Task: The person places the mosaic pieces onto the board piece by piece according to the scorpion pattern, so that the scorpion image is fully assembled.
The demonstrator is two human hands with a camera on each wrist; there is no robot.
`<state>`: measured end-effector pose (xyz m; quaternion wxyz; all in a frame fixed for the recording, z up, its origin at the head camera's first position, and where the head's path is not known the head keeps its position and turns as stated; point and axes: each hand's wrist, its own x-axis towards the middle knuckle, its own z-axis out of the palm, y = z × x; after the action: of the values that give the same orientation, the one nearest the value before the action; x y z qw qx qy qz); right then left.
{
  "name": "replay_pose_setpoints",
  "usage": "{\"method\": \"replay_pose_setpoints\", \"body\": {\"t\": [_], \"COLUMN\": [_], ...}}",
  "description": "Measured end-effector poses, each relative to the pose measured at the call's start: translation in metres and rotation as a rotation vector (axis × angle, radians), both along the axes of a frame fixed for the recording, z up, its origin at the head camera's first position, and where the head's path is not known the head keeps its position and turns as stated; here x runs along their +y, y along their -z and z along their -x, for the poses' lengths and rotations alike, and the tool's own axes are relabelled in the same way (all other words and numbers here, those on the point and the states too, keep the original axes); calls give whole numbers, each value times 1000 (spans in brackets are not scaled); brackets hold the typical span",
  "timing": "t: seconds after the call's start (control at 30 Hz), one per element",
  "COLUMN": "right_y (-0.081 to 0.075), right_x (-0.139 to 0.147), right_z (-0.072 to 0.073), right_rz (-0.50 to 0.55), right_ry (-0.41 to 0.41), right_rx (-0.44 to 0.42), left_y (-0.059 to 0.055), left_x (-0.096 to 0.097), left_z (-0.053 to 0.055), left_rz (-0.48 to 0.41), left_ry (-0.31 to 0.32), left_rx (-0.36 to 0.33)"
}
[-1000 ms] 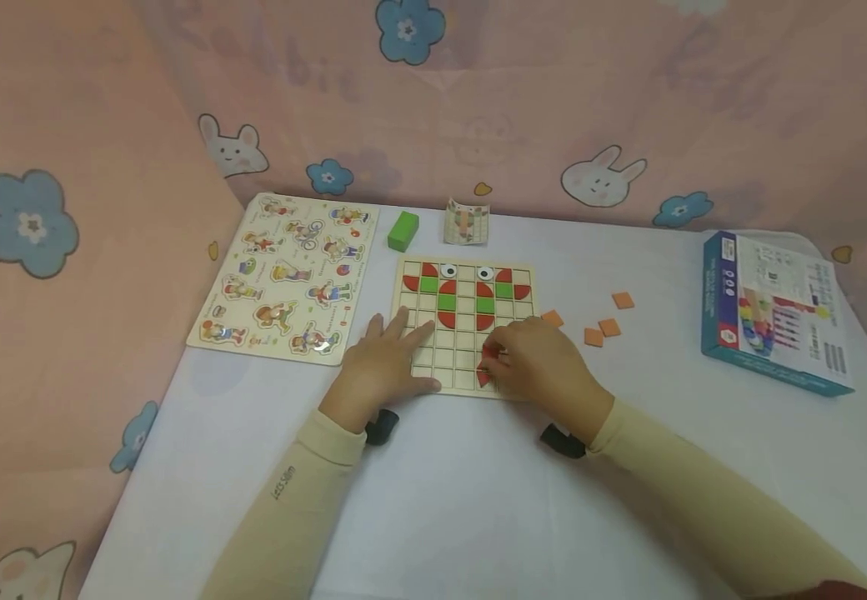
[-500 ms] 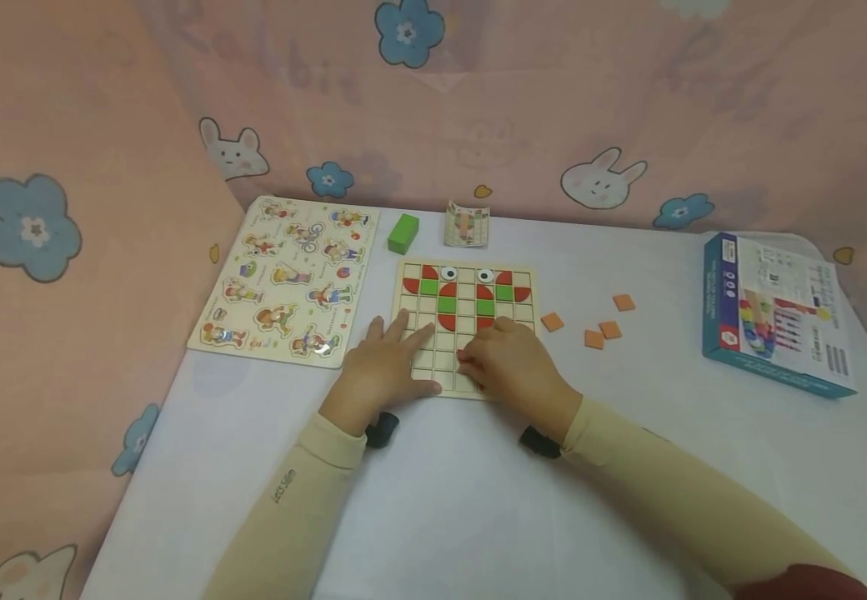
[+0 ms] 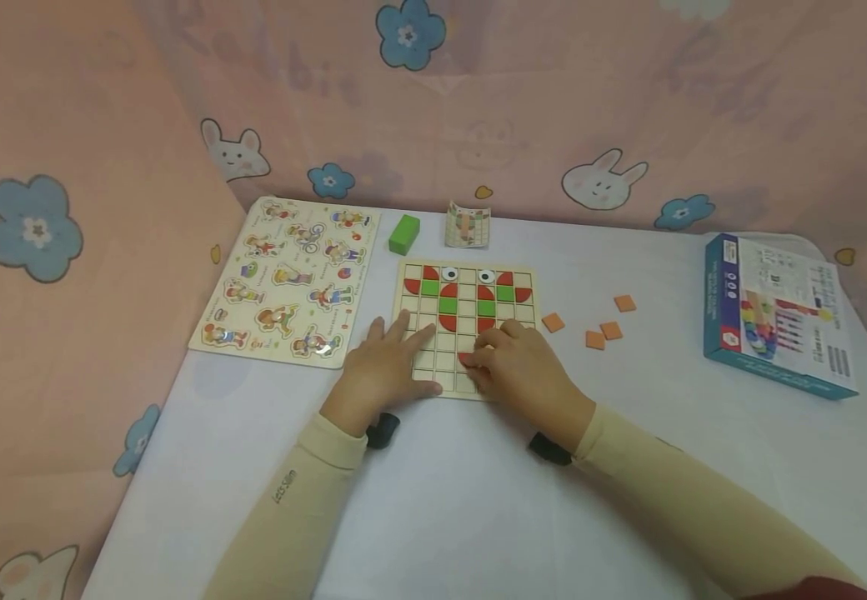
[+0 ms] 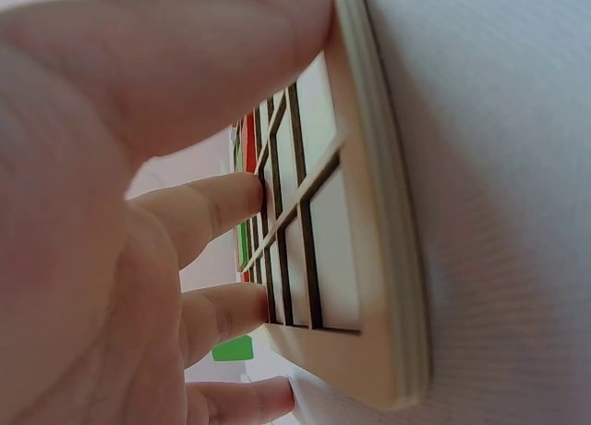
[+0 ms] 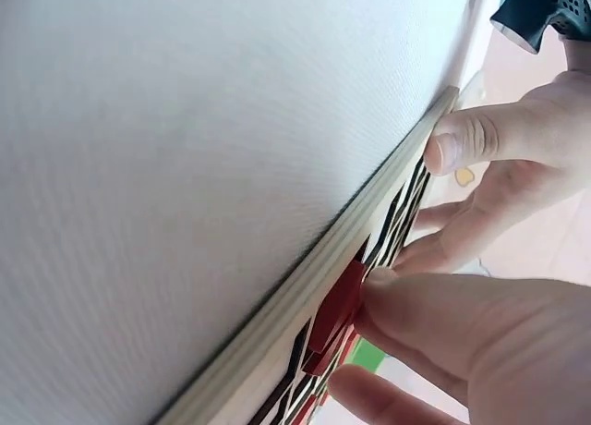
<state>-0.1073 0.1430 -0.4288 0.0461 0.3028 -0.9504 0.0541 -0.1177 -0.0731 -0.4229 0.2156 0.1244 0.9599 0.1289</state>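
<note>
A wooden grid board lies on the table, with red rounded tiles, green square tiles and two eye tiles set in its far half. My left hand rests with spread, straight fingers on the board's near left part, the thumb on the near rim. Over the near right cells my right hand pinches a red tile between thumb and fingers. In the head view, this hand covers most of that tile and the cells under it. The red tile stands close at the board's surface in the right wrist view.
Several orange square tiles lie right of the board. Behind it are a green block and a small pattern card. A picture puzzle board lies at the left, a boxed toy at the right.
My right hand has moved left over the board with the red tile, then slightly back right, uncovering an orange tile beside the board. My left hand stays in place.
</note>
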Motion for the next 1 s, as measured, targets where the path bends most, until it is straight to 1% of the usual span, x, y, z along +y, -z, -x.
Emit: {"method": "replay_pose_setpoints", "body": {"t": [0.17,0.27,0.33,0.4,0.5,0.57,0.67,0.77,0.87,1.0], "right_y": [-1,-2,-4,-8,-13,-15,-14,-11,-8,-3], "right_x": [5,16,28,46,82,109,144,166,176,182], "right_z": [-3,-2,1,7,20,30,43,52,56,56], "right_rz": [2,23,46,63,75,70,75,99,110,97], "right_ry": [14,32,90,173,317,389,468,526,577,616], "right_rx": [-44,-85,-125,-163,-183,-176,-180,-211,-254,-314], "left_y": [-1,-2,-2,-2,-1,-1,1,3,4,3], "left_x": [-1,-1,-1,-1,-1,-2,-2,-3,-3,-2], "left_z": [-1,-1,-1,-2,-2,-2,-2,-1,0,0], "left_rz": [-9,-17,-23,-27,-33,-34,-33,-28,-29,-29], "left_ry": [-6,-10,-11,-12,-13,-12,-13,-13,-12,-6], "left_rx": [-1,-4,-4,-4,-3,-5,-5,-1,1,-1]}}
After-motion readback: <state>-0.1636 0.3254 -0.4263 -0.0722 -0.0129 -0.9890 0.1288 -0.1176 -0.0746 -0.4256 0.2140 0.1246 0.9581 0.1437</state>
